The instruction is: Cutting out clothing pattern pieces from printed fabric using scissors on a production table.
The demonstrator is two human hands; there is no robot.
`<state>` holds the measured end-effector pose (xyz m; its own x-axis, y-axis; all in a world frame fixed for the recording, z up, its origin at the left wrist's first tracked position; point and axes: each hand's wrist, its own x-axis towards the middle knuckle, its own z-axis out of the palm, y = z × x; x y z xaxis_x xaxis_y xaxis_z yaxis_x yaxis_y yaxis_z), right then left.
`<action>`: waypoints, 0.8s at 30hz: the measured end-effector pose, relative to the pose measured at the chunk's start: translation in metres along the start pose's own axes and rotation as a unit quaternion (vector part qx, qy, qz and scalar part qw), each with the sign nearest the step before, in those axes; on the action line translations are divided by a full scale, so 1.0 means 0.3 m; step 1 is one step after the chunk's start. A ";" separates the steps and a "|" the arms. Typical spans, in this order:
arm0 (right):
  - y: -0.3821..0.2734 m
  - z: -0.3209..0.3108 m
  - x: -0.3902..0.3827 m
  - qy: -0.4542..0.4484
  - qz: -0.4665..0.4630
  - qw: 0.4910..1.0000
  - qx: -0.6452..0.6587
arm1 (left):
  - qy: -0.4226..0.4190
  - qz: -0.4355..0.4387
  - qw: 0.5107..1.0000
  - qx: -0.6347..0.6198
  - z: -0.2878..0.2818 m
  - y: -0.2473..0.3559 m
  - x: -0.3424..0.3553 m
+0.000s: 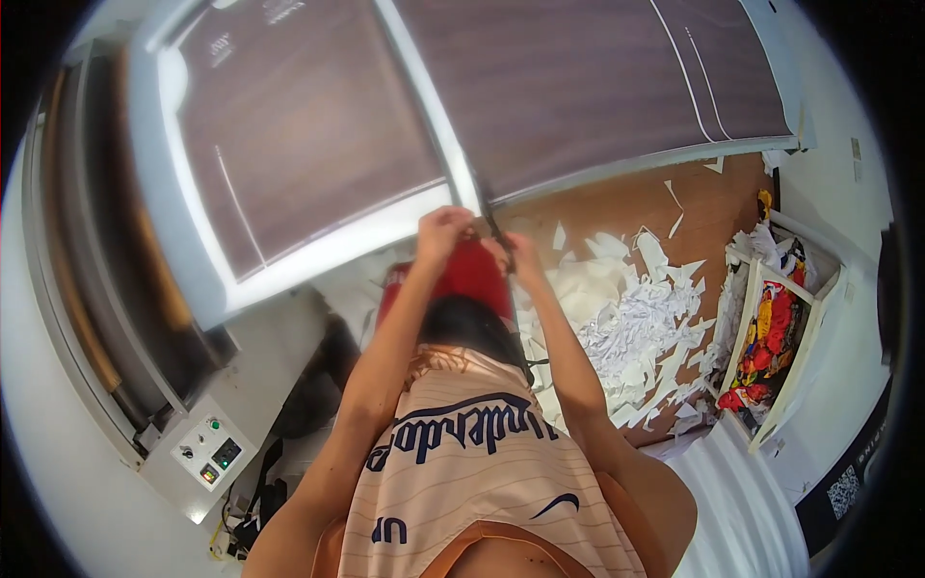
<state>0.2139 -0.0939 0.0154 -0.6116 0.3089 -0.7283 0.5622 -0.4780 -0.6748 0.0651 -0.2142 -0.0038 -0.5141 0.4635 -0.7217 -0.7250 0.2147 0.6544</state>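
Both my arms reach forward over a cream pinstriped jersey point(472, 472). My left hand point(441, 231) is curled at the near edge of a large brown sheet point(318, 135), where a white strip point(434, 106) between two brown panels ends. My right hand point(521, 254) is closed beside it, and a thin dark tool point(494, 223) pokes out between the two hands toward the strip. Below the hands are a red rounded object point(469, 273) and dark hair point(472, 332). What the tool's tip touches is hidden.
A second brown panel point(597, 87) lies to the right on the white-framed machine bed. White paper scraps point(636, 323) are piled on the brown floor. A white rack with colourful cloth point(771, 337) stands right. A grey control box point(207, 453) sits lower left.
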 end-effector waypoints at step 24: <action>-0.367 0.132 0.312 0.010 -0.085 0.996 -0.014 | -0.022 -0.013 1.000 -0.016 -0.016 0.044 0.005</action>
<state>0.0728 -0.0449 0.0261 -0.6884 0.3994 -0.6055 0.4669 -0.3948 -0.7913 0.0527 -0.2148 0.0025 -0.4749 0.4952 -0.7275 -0.7526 0.1998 0.6274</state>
